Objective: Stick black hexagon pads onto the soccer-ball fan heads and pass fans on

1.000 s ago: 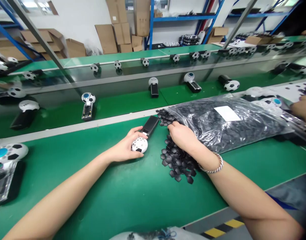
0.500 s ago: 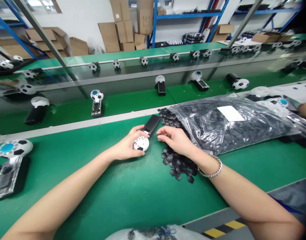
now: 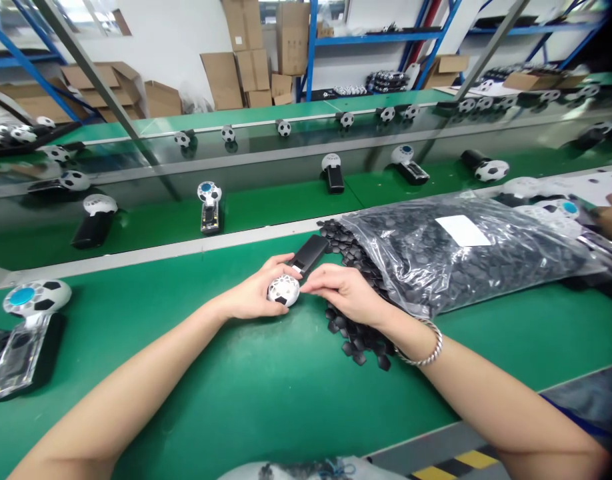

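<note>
The football-shaped device (image 3: 285, 293) is on the green worktop (image 3: 266, 400), its white ball clasped between the left hand's (image 3: 256, 295) thumb and fingers and its black handle (image 3: 311, 253) slanting away. Beside the ball, the right hand's (image 3: 349, 293) fingertips are pinched together, whether on anything I cannot tell; loose black pieces (image 3: 356, 340) lie below it, near a clear bag (image 3: 451, 267).

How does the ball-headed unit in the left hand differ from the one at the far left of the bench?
The held unit is gripped by the left hand; the far-left unit lies untouched. The held unit's black handle points away from the person; the far-left unit's clear-faced handle points toward them. The far-left unit shows a blue disc; the held unit shows none. Both have white heads with black patches.
</note>
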`<action>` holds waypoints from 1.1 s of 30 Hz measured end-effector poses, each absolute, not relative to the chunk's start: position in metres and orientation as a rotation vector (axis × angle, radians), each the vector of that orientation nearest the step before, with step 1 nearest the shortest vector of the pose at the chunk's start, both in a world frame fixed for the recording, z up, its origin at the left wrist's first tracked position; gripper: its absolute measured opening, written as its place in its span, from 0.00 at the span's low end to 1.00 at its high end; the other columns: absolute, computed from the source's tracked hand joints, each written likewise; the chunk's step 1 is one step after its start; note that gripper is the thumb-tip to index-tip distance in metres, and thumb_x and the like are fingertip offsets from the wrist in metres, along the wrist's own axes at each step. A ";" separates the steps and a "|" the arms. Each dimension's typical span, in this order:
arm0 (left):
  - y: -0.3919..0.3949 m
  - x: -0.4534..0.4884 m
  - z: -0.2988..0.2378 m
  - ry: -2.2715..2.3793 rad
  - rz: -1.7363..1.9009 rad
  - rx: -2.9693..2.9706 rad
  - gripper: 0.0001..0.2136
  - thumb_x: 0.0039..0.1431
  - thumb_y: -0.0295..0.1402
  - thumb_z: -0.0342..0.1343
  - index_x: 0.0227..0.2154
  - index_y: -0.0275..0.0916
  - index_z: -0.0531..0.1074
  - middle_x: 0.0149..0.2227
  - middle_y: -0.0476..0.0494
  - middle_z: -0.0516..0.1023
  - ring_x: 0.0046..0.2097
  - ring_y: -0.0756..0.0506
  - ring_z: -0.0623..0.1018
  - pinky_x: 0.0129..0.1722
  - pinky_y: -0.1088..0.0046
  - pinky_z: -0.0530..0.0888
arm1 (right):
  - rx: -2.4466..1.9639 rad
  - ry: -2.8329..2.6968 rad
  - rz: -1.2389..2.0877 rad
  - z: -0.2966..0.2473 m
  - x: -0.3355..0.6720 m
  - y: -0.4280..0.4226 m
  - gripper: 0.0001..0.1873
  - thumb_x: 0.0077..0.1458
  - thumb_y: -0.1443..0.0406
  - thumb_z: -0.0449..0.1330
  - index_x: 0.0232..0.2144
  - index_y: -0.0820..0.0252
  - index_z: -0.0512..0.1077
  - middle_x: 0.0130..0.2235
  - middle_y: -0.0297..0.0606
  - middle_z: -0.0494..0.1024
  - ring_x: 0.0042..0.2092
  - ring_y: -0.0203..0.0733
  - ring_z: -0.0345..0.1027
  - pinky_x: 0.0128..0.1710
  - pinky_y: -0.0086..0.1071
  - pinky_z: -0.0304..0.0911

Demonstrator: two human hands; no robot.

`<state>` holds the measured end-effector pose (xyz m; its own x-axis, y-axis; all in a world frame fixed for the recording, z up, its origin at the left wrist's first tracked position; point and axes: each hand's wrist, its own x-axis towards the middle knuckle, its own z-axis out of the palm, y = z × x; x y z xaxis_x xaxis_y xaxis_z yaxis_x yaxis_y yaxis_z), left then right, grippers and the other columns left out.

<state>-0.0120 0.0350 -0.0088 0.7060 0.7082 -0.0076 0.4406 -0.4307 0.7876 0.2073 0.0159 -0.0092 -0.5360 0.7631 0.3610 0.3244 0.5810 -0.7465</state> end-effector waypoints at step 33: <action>0.024 0.005 -0.025 1.030 0.777 2.116 0.15 0.42 0.28 0.59 0.36 0.41 0.65 0.51 0.39 0.68 0.55 0.39 0.67 0.53 0.57 0.64 | -0.830 -2.105 0.728 -0.031 0.197 0.032 0.08 0.50 0.60 0.62 0.28 0.59 0.74 0.32 0.36 0.72 0.35 0.36 0.66 0.37 0.31 0.64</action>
<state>0.0050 0.0241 -0.0248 0.5156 0.8274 0.2227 0.4412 -0.4792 0.7587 0.1973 0.0324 -0.0309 -0.5116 0.7444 0.4290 0.3203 0.6286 -0.7087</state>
